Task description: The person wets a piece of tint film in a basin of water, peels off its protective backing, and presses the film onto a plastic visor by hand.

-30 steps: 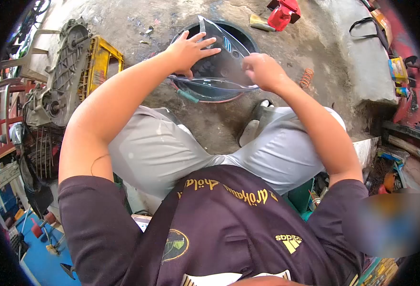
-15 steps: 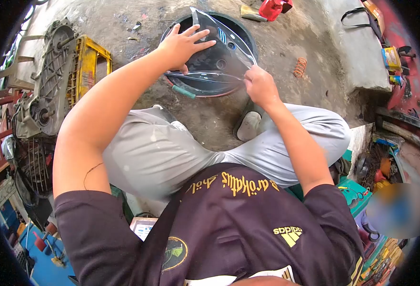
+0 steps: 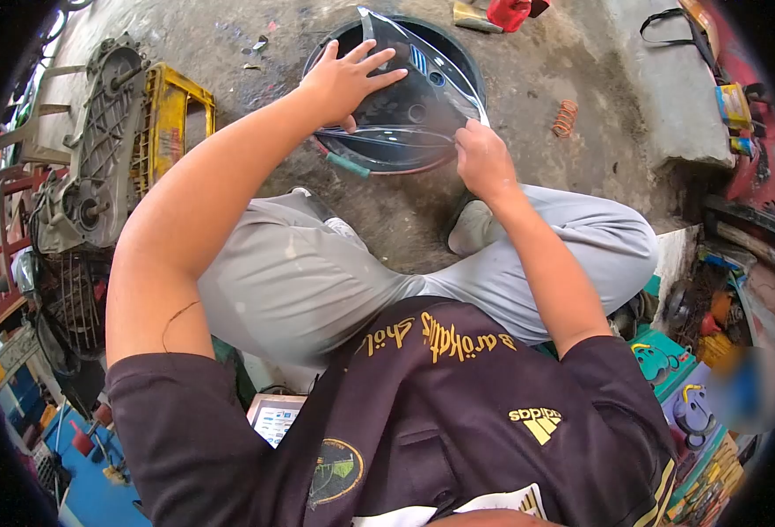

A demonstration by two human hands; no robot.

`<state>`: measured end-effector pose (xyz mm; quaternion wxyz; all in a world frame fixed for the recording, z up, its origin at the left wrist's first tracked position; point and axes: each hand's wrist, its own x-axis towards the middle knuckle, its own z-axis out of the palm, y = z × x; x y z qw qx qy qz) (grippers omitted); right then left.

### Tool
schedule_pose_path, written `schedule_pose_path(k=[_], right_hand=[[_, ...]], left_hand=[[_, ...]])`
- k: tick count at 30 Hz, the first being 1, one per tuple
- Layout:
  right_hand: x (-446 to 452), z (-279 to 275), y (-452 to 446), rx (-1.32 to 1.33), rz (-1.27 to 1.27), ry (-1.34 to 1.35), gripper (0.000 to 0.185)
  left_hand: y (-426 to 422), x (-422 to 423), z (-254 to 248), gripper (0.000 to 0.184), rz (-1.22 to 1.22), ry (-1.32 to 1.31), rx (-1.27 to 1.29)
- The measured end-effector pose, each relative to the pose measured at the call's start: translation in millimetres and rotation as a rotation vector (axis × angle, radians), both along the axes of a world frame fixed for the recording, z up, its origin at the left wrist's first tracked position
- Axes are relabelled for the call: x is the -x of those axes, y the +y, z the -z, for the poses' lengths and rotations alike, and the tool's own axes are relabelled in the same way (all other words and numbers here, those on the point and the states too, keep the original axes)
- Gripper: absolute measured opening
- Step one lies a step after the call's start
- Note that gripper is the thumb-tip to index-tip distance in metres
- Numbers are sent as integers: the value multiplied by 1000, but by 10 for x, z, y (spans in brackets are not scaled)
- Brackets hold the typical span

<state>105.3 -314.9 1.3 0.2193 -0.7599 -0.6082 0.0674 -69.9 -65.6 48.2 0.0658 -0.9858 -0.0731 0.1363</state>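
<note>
A dark, glossy panel [image 3: 396, 101] with a blue-and-white striped mark rests across a round black basin [image 3: 468, 54] on the floor. Clear film seems to lie along its edges. My left hand [image 3: 345, 83] is spread over the panel's left part, fingers apart, palm down. At the panel's right corner, my right hand [image 3: 486, 160] is closed in a pinch on the edge of the clear film. The fingertips of the right hand are partly hidden by the hand itself.
An engine casing [image 3: 97, 149] and a yellow crate [image 3: 152, 123] stand at the left. An orange coil spring [image 3: 565, 118] lies right of the basin, a red pouch [image 3: 506, 13] beyond it. Tools and sandals [image 3: 693, 413] fill the lower right; a concrete block [image 3: 682, 114] stands upper right.
My right hand has moved slightly toward me from the panel's right edge, drawing the film's corner with it. My left hand stays spread on the panel. The camera view has shifted.
</note>
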Motion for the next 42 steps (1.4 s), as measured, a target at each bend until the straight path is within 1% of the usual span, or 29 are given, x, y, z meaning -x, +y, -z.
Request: schedule_pose_path(k=[2, 4, 7, 9, 11, 12, 14, 17, 20, 23, 25, 27, 28, 31, 32, 35, 38, 41, 42], right_hand=[[52, 9, 72, -10, -16, -2, 6], [177, 29, 205, -16, -80, -55, 2], [344, 136, 353, -94, -109, -57, 3], [345, 137, 316, -85, -99, -52, 5], [244, 77, 189, -33, 30, -46, 7], [168, 42, 113, -27, 32, -55, 7], [49, -1, -6, 11, 145, 1, 7], [82, 24, 64, -25, 85, -9, 4], [318, 144, 322, -75, 26, -24, 2], [588, 139, 476, -99, 32, -3, 2], [540, 165, 438, -115, 51, 13, 1], [319, 144, 279, -14, 167, -17, 2], [216, 77, 162, -20, 214, 9, 7], [33, 23, 10, -6, 248, 65, 8], [60, 51, 25, -4, 250, 66, 8], [361, 147, 349, -49, 102, -13, 4], [614, 158, 556, -86, 31, 23, 3], [568, 131, 499, -74, 68, 52, 3], [427, 139, 399, -52, 141, 65, 3]], left_hand=[[-11, -14, -12, 136, -5, 18, -16], [-21, -18, -5, 136, -9, 21, -18], [-25, -20, 3, 136, -12, 27, -17], [-5, -23, -2, 137, -11, 29, -16], [25, -35, 4, 137, 0, 22, 13], [23, -47, 4, 137, 2, 13, 19], [11, -55, 18, 139, -10, 20, 8], [-26, -71, 27, 138, -21, 32, -9], [-36, -91, 11, 138, -22, 52, -26], [-11, -76, 23, 139, -19, 39, -15], [-10, -74, -21, 139, -23, 47, -11], [-14, -99, -15, 139, -19, 47, 3], [-7, -88, 6, 139, -16, 30, -3], [-40, -84, 48, 137, -25, 29, -8], [-44, -86, 40, 138, -21, 29, -15], [-32, -110, 68, 138, -7, 38, -36], [-37, -93, -10, 138, -25, 62, -37], [-23, -73, -49, 138, -27, 72, -30], [-23, -88, -64, 137, -28, 83, -3]])
